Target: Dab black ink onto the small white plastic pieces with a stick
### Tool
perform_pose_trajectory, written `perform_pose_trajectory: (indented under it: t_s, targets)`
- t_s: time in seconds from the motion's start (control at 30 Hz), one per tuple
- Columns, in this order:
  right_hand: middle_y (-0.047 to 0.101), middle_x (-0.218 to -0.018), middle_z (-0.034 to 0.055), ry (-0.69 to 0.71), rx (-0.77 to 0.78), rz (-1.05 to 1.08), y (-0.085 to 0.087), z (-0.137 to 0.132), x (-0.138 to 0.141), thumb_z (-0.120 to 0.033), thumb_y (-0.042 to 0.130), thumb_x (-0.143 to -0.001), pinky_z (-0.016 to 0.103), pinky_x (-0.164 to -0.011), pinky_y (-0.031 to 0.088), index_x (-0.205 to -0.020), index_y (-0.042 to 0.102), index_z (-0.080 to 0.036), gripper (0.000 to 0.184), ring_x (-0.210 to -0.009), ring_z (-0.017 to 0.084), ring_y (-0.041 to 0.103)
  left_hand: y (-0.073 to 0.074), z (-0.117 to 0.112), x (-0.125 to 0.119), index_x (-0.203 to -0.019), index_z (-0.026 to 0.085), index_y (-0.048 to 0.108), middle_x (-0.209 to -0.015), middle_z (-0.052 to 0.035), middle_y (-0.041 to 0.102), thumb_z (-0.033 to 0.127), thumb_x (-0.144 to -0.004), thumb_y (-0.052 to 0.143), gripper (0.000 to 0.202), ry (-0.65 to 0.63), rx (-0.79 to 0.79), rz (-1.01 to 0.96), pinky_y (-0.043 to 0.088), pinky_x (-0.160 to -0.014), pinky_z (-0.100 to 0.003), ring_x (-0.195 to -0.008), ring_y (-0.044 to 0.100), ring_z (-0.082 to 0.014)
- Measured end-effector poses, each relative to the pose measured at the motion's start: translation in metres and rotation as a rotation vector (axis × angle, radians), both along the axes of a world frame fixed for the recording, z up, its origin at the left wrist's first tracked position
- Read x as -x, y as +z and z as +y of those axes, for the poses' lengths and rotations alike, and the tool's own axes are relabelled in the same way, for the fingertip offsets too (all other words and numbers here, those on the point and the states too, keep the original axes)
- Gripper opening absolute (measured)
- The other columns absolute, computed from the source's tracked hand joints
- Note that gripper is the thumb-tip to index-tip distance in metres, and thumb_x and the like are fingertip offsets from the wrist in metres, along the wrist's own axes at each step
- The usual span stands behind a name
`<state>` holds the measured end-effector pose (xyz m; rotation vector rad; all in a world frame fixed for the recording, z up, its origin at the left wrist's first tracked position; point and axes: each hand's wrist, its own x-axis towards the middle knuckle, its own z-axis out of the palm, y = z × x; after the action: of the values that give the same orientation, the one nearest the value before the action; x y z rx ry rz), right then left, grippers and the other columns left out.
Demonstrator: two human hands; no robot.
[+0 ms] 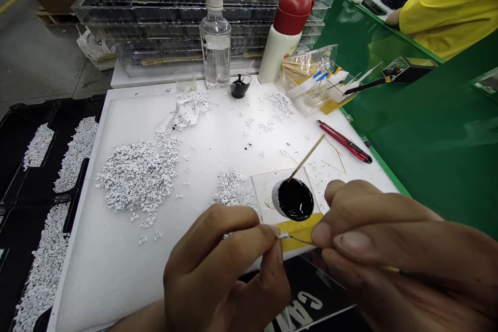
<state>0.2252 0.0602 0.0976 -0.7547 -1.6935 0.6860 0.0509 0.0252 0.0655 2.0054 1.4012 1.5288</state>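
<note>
My left hand (pixel 225 264) is closed in a pinch on a tiny white part (pixel 282 236) at its fingertips. My right hand (pixel 389 249) is closed on a thin wooden stick (pixel 301 240) whose tip touches that part. Just beyond both hands stands a small white cap of black paint (pixel 294 199) with another wooden stick (pixel 307 158) leaning in it. The cap rests on a clear plastic sheet (pixel 268 187) on the white board (pixel 218 140).
A large heap of small white parts (pixel 136 174) lies to the left, smaller heaps (pixel 229 187) nearer. A water bottle (pixel 215 41), red-capped bottle (pixel 286 36), second paint cup (pixel 239 85), red utility knife (pixel 344 141), stacked clear trays (pixel 155 10). A person's yellow sleeve (pixel 451 10) at far right.
</note>
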Motion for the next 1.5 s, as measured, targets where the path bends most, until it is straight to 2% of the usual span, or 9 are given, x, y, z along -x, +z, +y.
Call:
perform_pose_trajectory:
  t_s: [0.17,0.47,0.6,0.83,1.03,1.2,1.27,1.33,1.5]
  targets:
    - [0.077,-0.084,0.0021,0.024,-0.087,-0.013,0.010,0.009,0.010,-0.010,0.080,-0.089,0.023,-0.070,0.064,-0.107,0.075,-0.028,0.025,-0.067,0.010,0.072,0.000,-0.002,-0.001,-0.094,0.015,0.068,-0.089,0.0010,0.070,-0.002,-0.084,0.069,0.020,-0.001,-0.012,0.001,0.060,-0.071,-0.015,-0.077,0.070,-0.0072]
    - [0.075,-0.072,0.0060,-0.009,-0.102,-0.014,0.015,0.010,0.013,-0.020,0.072,-0.099,0.020,-0.061,0.062,-0.103,0.078,-0.023,0.008,-0.060,0.011,0.071,-0.003,-0.001,-0.003,-0.096,0.014,0.069,-0.090,0.0006,0.070,-0.001,-0.086,0.068,0.018,-0.002,-0.027,-0.013,0.060,-0.072,-0.015,-0.076,0.069,-0.0069]
    - [0.074,-0.068,0.0072,-0.033,-0.089,0.000,0.015,0.010,0.015,-0.023,0.067,-0.103,0.019,-0.055,0.059,-0.101,0.078,-0.021,0.012,-0.057,0.011,0.070,-0.002,-0.001,-0.001,-0.097,0.014,0.068,-0.091,0.0005,0.070,-0.002,-0.085,0.068,0.020,-0.006,-0.015,-0.004,0.060,-0.073,-0.014,-0.078,0.070,-0.0067]
    - [0.076,-0.083,0.0026,0.003,-0.093,-0.057,0.012,0.011,0.009,-0.016,0.075,-0.095,0.020,-0.070,0.063,-0.105,0.076,-0.026,0.014,-0.068,0.008,0.072,0.000,0.000,0.000,-0.097,0.014,0.068,-0.092,0.0007,0.070,-0.004,-0.085,0.067,0.021,-0.012,0.001,-0.010,0.060,-0.074,-0.014,-0.079,0.070,-0.0064]
    - [0.075,-0.078,0.0038,-0.019,-0.092,-0.035,0.008,0.006,0.014,-0.016,0.072,-0.098,0.019,-0.061,0.061,-0.106,0.077,-0.025,0.013,-0.064,0.009,0.071,0.000,-0.003,-0.003,-0.095,0.014,0.067,-0.091,0.0014,0.069,-0.005,-0.084,0.067,0.021,0.006,0.002,-0.022,0.060,-0.074,-0.013,-0.079,0.070,-0.0059]
    - [0.074,-0.091,-0.0042,-0.183,-0.123,0.042,-0.003,0.005,-0.002,-0.015,0.079,-0.095,0.021,-0.058,0.059,-0.113,0.073,-0.038,0.030,-0.074,0.010,0.070,-0.001,-0.001,-0.002,-0.095,0.015,0.067,-0.090,0.0019,0.070,-0.002,-0.085,0.068,0.020,0.026,-0.020,-0.004,0.061,-0.072,-0.014,-0.077,0.070,-0.0063]
    - [0.077,-0.100,-0.0044,0.063,-0.031,-0.182,-0.005,0.009,-0.015,-0.015,0.081,-0.093,0.025,-0.069,0.065,-0.123,0.069,-0.036,0.038,-0.083,0.012,0.073,-0.001,0.001,-0.001,-0.095,0.016,0.067,-0.087,0.0016,0.071,-0.002,-0.085,0.068,0.021,0.025,-0.013,-0.003,0.062,-0.070,-0.016,-0.075,0.071,-0.0079]
    - [0.078,-0.103,0.0000,0.093,-0.078,-0.223,-0.005,0.013,-0.022,-0.006,0.079,-0.091,0.021,-0.072,0.065,-0.121,0.068,-0.021,0.035,-0.086,0.010,0.072,0.000,0.002,-0.002,-0.093,0.018,0.069,-0.085,0.0007,0.072,0.003,-0.085,0.071,0.017,0.043,-0.013,0.003,0.063,-0.065,-0.019,-0.072,0.072,-0.0112]
    - [0.078,-0.095,-0.0027,-0.026,0.007,-0.083,-0.002,0.012,-0.009,0.007,0.074,-0.086,0.014,-0.064,0.064,-0.106,0.073,-0.016,0.030,-0.072,0.006,0.072,0.002,0.006,-0.011,-0.093,0.022,0.074,-0.087,-0.0037,0.075,0.030,-0.084,0.084,0.016,0.108,-0.025,0.026,0.065,-0.060,-0.027,-0.074,0.073,-0.0189]
